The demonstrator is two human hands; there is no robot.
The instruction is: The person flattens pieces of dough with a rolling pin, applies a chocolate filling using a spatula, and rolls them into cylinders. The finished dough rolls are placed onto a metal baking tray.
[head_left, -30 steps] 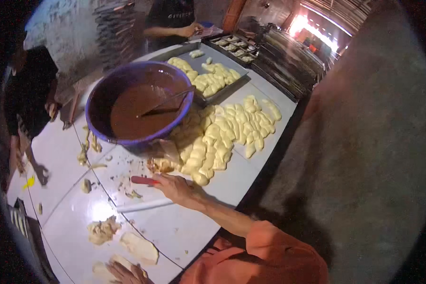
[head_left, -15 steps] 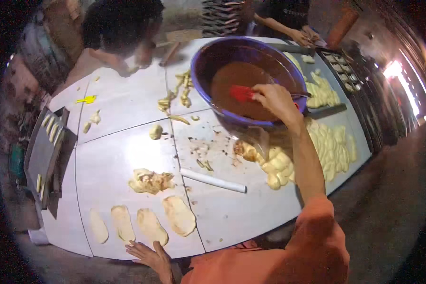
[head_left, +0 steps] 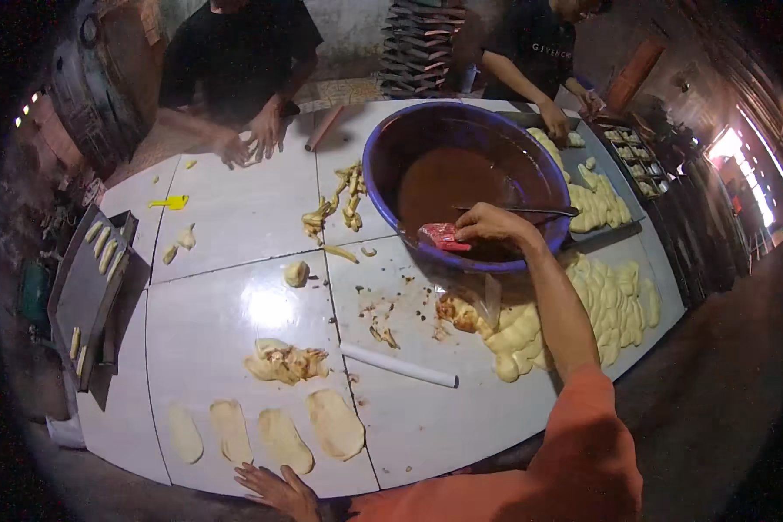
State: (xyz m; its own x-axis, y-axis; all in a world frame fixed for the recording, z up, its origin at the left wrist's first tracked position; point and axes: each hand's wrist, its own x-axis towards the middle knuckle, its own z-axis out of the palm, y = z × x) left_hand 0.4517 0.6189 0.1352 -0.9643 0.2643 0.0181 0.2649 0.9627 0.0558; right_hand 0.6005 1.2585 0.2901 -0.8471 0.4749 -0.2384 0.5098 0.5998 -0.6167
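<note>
My right hand (head_left: 496,228) grips a flat red plastic scraper (head_left: 444,236) at the near rim of a big purple basin (head_left: 371,170). Inside the basin lies a smooth brown paste (head_left: 444,184), and a dark-handled tool (head_left: 539,210) leans across its right side. At the table's front edge my left hand (head_left: 280,491) rests with fingers spread, holding nothing. Just beyond it are several flattened dough ovals (head_left: 337,424) in a row. A dough lump smeared with brown (head_left: 285,361) sits behind them, and a white rolling pin (head_left: 398,365) is to their right.
Dough pieces (head_left: 613,300) crowd the right side beside a metal tray (head_left: 639,209). Another tray (head_left: 65,300) stands tilted at left, near a yellow scraper (head_left: 174,203). Across the table, one co-worker's hands (head_left: 265,130) press the surface; another's hand (head_left: 552,120) reaches the right tray.
My right hand has drawn the red scraper from over the paste back to the basin's near rim. The view has tilted up, showing more of the co-workers. My left hand stays by the dough ovals.
</note>
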